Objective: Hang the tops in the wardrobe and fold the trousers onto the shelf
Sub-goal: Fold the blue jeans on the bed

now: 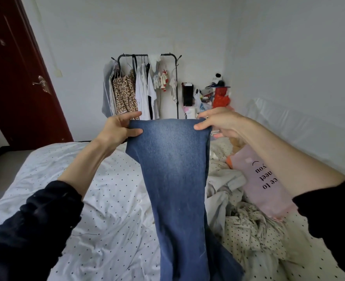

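Blue jeans point(175, 179) hang above the bed point(111, 199), top edge pinched at its corners by left hand point(118, 128) and right hand point(221, 123); a loosened pinch could drop them onto rumpled bedding.

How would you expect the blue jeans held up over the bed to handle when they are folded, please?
The blue jeans are probably floppy: they hang straight down from where the left hand and right hand pinch the top edge. The cloth looks fairly thick, so likely heavier than the thin tops. They should not slip much.
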